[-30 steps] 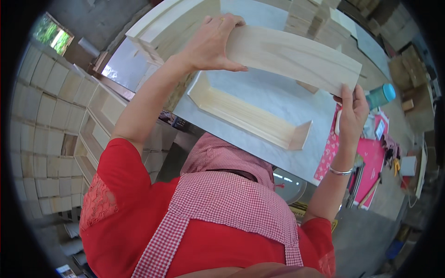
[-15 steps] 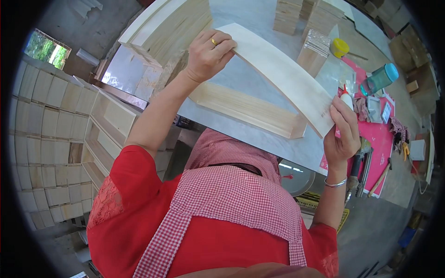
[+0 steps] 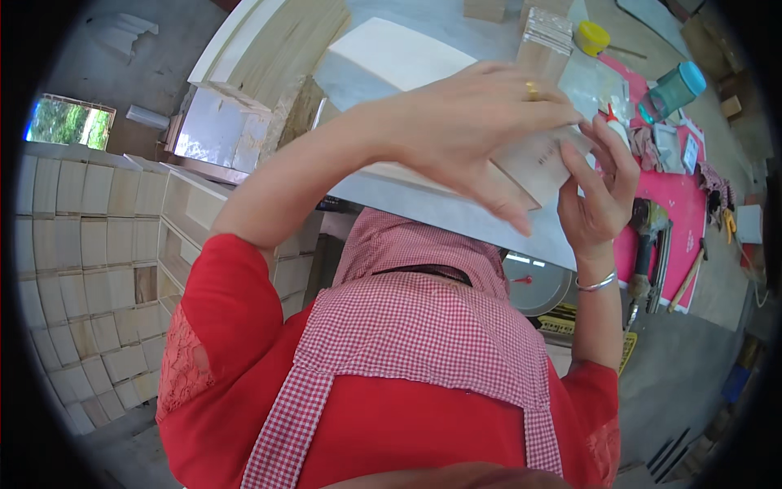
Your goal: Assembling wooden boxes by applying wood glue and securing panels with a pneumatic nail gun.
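Note:
A pale, flat wooden board (image 3: 399, 53) extends across the worktable, its middle covered by my left hand. Small dark marks show near its right end. My left hand (image 3: 481, 122) reaches over the board with fingers stretched and thumb apart, slightly blurred, its fingertips close to those of my right hand. With bent fingers, my right hand (image 3: 603, 179) grips the board's right end. Beneath, a long wooden piece (image 3: 415, 181) lies near the table's front edge, mostly hidden by my left forearm.
Wooden panels (image 3: 285, 57) are stacked at the far left, and a block stack (image 3: 546, 41) stands at the back. To the right are a yellow tub (image 3: 592, 37), a teal bottle (image 3: 672, 91), a red-tipped glue bottle (image 3: 617, 126), a power tool (image 3: 645, 244) and a hammer (image 3: 688, 277).
My left hand has let go of the board's left end and crossed right, over the board, to my right hand. The board's far end now sits lower in view to the left.

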{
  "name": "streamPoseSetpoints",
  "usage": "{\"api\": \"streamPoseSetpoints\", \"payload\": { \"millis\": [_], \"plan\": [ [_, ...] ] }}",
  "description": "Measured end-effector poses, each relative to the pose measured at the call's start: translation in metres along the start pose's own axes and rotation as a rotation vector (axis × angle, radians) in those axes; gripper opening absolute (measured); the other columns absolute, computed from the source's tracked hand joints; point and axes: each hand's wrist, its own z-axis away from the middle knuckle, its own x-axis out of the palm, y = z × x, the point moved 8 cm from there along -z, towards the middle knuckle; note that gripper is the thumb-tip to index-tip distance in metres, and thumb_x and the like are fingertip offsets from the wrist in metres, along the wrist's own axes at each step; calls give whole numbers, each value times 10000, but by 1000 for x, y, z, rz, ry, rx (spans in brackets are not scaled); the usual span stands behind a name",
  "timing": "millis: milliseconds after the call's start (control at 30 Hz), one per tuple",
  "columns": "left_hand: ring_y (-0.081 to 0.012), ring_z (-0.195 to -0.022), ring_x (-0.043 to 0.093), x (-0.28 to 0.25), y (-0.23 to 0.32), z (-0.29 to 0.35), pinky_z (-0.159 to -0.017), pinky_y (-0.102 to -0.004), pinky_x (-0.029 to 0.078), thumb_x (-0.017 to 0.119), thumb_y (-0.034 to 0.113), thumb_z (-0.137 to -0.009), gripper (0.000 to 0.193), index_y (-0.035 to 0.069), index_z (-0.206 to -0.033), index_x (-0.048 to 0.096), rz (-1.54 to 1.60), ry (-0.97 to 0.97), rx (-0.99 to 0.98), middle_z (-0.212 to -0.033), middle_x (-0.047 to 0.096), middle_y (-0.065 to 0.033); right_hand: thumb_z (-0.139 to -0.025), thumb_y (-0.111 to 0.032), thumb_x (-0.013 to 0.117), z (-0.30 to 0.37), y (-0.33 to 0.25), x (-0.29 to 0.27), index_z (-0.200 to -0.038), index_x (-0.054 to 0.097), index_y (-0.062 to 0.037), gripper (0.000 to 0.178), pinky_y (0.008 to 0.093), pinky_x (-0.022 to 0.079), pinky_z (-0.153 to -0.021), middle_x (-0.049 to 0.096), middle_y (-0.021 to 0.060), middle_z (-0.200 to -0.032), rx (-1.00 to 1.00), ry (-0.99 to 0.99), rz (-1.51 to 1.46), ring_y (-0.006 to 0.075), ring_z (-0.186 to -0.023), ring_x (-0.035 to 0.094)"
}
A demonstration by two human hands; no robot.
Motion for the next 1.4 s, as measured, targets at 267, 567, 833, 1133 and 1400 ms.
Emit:
{"api": "streamPoseSetpoints", "payload": {
  "millis": [267,567,833,1133,1400],
  "plan": [
    [-348,-1070,557,27,-9,-11,-932,-401,447,887,421,-592,902,1,-1308,532,199,-168,-9,-1176,550,-163,-697,47,759,-2,-10,-2,-1011,741,-96,346,368,494,-900,596,142,-1237,-25,15,158,299,-1089,578],
    [-317,-1073,543,34,-27,-1,-904,-386,459,894,381,-573,866,3,-1273,550,122,-130,-302,-1140,544,-148,-642,-30,796,76,64,-4,-1377,508,-100,792,334,478,-856,548,100,-1344,592,-240,-235,221,-1051,582],
    [-305,-1068,548,62,-31,20,-910,-404,411,879,396,-560,875,25,-1275,536,-10,-136,-342,-1140,547,-131,-618,-65,805,122,73,47,-1457,406,-82,929,290,499,-756,495,74,-1395,927,-490,-543,160,-941,583],
    [-302,-1085,553,78,-40,21,-894,-417,392,880,422,-527,889,33,-1252,544,-129,-42,-359,-1170,555,-129,-618,-136,847,117,66,75,-1436,435,-110,916,293,512,-718,526,70,-1328,834,-469,-592,183,-866,588],
    [-309,-1093,560,85,-52,23,-894,-424,398,878,416,-529,885,33,-1253,543,-68,-41,-394,-1177,560,-129,-625,-177,867,114,65,73,-1435,437,-113,920,299,517,-721,529,71,-1326,829,-485,-561,191,-869,584]
  ]
}}
